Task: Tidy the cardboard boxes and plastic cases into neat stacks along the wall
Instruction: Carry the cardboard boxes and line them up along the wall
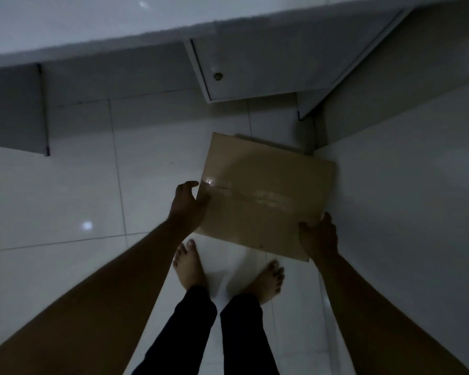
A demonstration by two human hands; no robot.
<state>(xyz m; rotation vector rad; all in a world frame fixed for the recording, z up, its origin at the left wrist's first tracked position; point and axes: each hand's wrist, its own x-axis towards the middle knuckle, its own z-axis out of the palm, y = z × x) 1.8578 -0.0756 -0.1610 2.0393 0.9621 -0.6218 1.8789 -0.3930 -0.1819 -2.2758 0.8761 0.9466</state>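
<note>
A brown cardboard box [266, 193], sealed with clear tape across its top, is held over the white floor in front of me, close to the wall on the right. My left hand [187, 204] grips its left edge at the tape line. My right hand [320, 236] grips its near right corner. Behind the box, the edge of another pale flat thing [271, 143] peeks out near the wall corner; most of it is hidden.
My bare feet [190, 263] stand on the glossy white tiles just under the box. A white wall [404, 185] runs along the right. A counter [92, 28] spans the top, with a cabinet door with a knob [217, 76] below and a grey panel [14, 109] at left.
</note>
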